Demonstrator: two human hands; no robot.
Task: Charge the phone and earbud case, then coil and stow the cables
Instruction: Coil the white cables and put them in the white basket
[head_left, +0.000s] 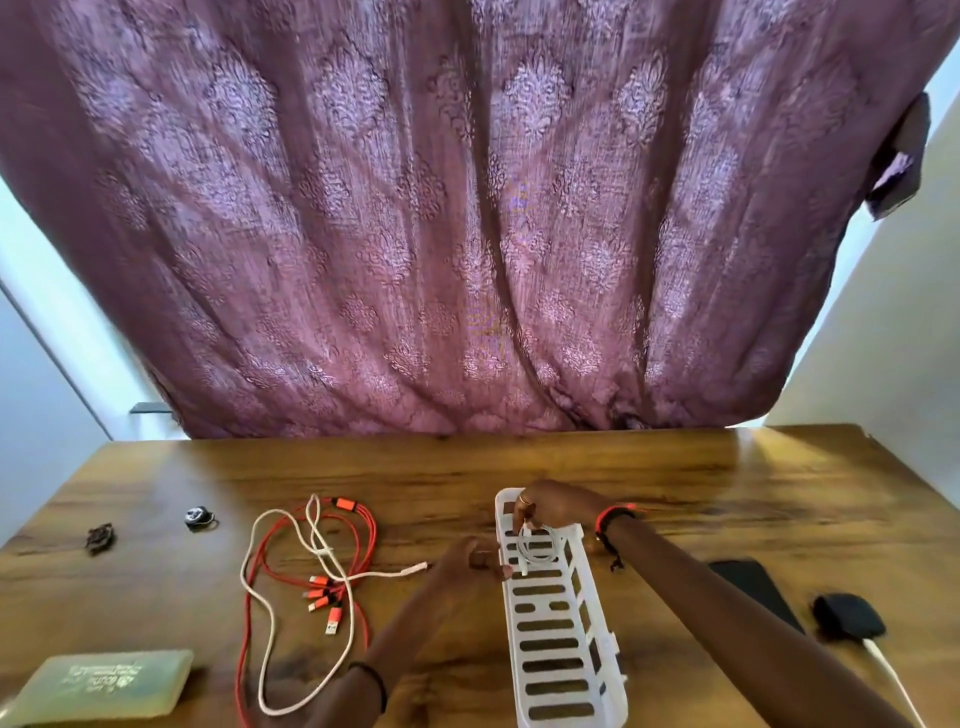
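A long white slotted basket (563, 654) lies on the wooden table, right of centre. My right hand (550, 506) hovers over its far end, pinching a small coiled white cable (540, 545) that hangs inside the basket. My left hand (470, 561) rests at the basket's left rim, fingers curled, holding nothing I can make out. A loose red multi-plug cable (358, 530) and a beige braided cable (270, 613) lie tangled to the left. At the right sit a dark phone (753, 584) and a black earbud case (847, 616) with a white cable (891, 675) running from it.
A pale green plastic box (98, 686) lies at the front left. Two small dark objects, one round (198, 517) and one crumpled (100, 538), sit at the far left. A purple patterned curtain (467, 218) hangs behind the table's far edge.
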